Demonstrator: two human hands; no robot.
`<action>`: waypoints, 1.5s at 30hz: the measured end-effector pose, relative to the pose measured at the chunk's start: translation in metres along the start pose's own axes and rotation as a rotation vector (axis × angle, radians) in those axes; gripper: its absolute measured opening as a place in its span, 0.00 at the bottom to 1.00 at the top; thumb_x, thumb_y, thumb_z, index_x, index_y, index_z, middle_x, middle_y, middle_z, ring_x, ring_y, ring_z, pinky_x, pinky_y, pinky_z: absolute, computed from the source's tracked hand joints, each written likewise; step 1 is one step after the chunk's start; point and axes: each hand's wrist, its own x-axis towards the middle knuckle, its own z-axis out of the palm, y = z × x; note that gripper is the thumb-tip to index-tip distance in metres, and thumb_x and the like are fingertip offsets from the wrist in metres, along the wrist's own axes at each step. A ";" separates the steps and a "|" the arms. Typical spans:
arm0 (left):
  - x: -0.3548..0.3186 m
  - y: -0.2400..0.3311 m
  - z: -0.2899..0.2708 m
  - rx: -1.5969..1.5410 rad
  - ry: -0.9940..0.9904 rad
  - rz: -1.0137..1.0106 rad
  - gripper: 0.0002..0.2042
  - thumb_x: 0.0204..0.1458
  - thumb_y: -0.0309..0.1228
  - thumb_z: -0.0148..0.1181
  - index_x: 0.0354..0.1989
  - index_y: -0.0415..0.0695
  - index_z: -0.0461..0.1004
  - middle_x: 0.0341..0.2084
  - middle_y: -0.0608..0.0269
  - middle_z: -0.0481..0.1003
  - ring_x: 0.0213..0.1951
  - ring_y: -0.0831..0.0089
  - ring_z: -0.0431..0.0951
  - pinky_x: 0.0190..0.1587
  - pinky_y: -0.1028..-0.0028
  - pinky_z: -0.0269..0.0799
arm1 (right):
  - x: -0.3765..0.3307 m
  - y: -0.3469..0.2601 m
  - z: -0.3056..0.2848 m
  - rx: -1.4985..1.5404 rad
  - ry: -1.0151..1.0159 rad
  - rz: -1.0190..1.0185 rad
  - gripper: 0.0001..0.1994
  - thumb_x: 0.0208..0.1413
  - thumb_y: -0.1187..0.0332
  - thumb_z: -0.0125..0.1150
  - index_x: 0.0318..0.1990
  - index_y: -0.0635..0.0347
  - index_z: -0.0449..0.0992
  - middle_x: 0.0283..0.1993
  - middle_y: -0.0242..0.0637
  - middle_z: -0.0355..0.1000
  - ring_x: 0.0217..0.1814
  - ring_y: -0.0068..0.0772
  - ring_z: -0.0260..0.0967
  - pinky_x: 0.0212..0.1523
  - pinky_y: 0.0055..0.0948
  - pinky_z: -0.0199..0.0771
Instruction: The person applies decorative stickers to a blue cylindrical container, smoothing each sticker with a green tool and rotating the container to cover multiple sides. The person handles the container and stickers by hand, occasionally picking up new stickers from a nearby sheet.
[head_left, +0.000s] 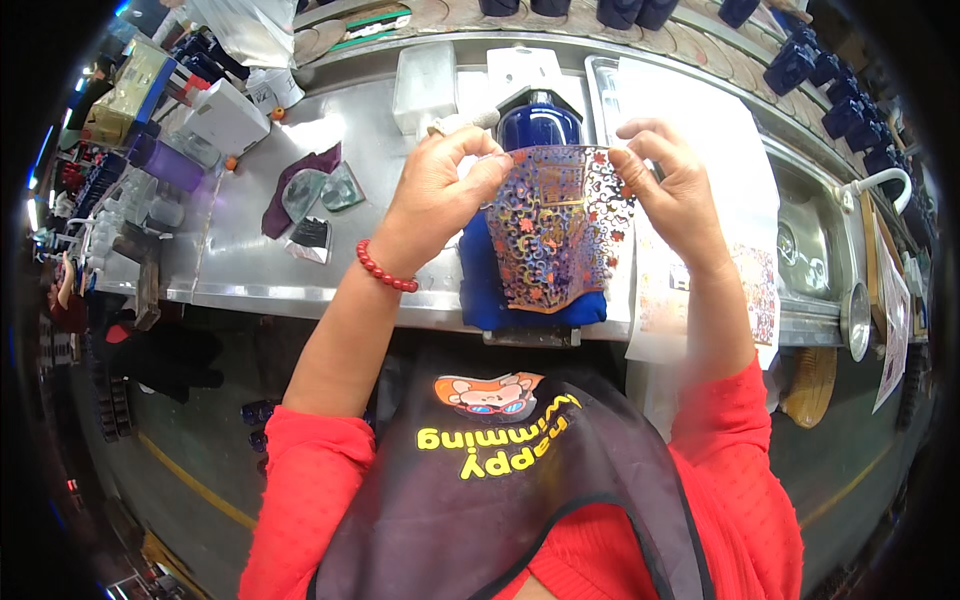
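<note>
My L hand [445, 182] & R hand [668, 182] pinched patterned sheet [555, 230] by corners nr blue bottle [540, 123], prob. to keep it taut.

so it's one wide fisheye view, head-worn, up above and looking steeply down past the apron [420, 515] at the tabletop [230, 250], pretty close in tbh

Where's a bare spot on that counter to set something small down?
The steel counter is bare between the white box and the clear box, and between the purple container and the dark purple piece. It's crowded around the blue bottle: the left hand pinches the patterned sheet, with the right hand at its other corner.
</note>
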 end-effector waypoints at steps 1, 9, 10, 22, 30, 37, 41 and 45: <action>0.003 -0.007 0.000 0.004 0.013 -0.015 0.08 0.61 0.30 0.61 0.32 0.39 0.76 0.30 0.67 0.76 0.31 0.83 0.72 0.35 0.79 0.69 | 0.002 0.010 0.007 -0.028 0.020 0.055 0.13 0.66 0.64 0.63 0.31 0.64 0.75 0.48 0.38 0.74 0.37 0.22 0.71 0.37 0.22 0.72; 0.024 -0.024 0.005 -0.087 0.093 -0.028 0.11 0.61 0.33 0.61 0.30 0.39 0.76 0.23 0.67 0.74 0.25 0.81 0.72 0.28 0.77 0.69 | 0.017 0.016 0.021 0.125 0.030 0.223 0.13 0.66 0.65 0.62 0.31 0.65 0.75 0.51 0.39 0.71 0.35 0.19 0.70 0.31 0.19 0.73; 0.025 -0.025 0.006 -0.101 0.100 -0.012 0.11 0.61 0.33 0.61 0.30 0.39 0.76 0.23 0.67 0.74 0.25 0.81 0.72 0.28 0.77 0.68 | 0.018 0.018 0.022 0.138 0.044 0.209 0.14 0.66 0.65 0.62 0.31 0.65 0.75 0.51 0.39 0.71 0.35 0.19 0.70 0.31 0.19 0.74; 0.031 -0.034 0.009 0.233 0.303 0.103 0.11 0.61 0.35 0.60 0.41 0.39 0.77 0.38 0.54 0.79 0.44 0.66 0.77 0.48 0.68 0.70 | 0.025 0.031 0.030 -0.279 0.268 -0.032 0.07 0.62 0.72 0.60 0.45 0.64 0.77 0.51 0.44 0.71 0.54 0.42 0.70 0.52 0.39 0.72; -0.009 -0.027 0.024 0.498 0.103 0.323 0.39 0.61 0.58 0.54 0.71 0.41 0.63 0.66 0.41 0.65 0.66 0.47 0.63 0.71 0.55 0.44 | -0.016 0.008 0.044 -0.023 -0.036 -0.001 0.30 0.65 0.55 0.61 0.71 0.57 0.66 0.69 0.53 0.57 0.60 0.48 0.65 0.63 0.42 0.67; -0.019 -0.035 0.025 0.391 0.070 0.266 0.44 0.60 0.62 0.53 0.74 0.38 0.56 0.66 0.41 0.64 0.68 0.46 0.61 0.71 0.55 0.44 | -0.024 0.017 0.042 -0.103 -0.081 -0.022 0.36 0.65 0.50 0.59 0.74 0.60 0.58 0.72 0.58 0.54 0.70 0.55 0.60 0.69 0.43 0.62; -0.046 -0.026 0.017 0.544 -0.011 0.263 0.56 0.51 0.69 0.56 0.76 0.38 0.46 0.70 0.39 0.57 0.69 0.44 0.56 0.70 0.44 0.39 | -0.035 0.020 0.038 0.022 -0.103 0.017 0.37 0.67 0.43 0.52 0.75 0.57 0.56 0.75 0.56 0.52 0.76 0.57 0.53 0.73 0.43 0.56; -0.075 -0.023 0.029 0.752 -0.071 0.262 0.61 0.42 0.66 0.67 0.77 0.40 0.44 0.71 0.37 0.53 0.69 0.40 0.54 0.69 0.37 0.34 | -0.044 0.021 0.042 0.025 -0.092 0.010 0.36 0.67 0.45 0.54 0.75 0.56 0.57 0.76 0.54 0.53 0.77 0.53 0.53 0.74 0.42 0.55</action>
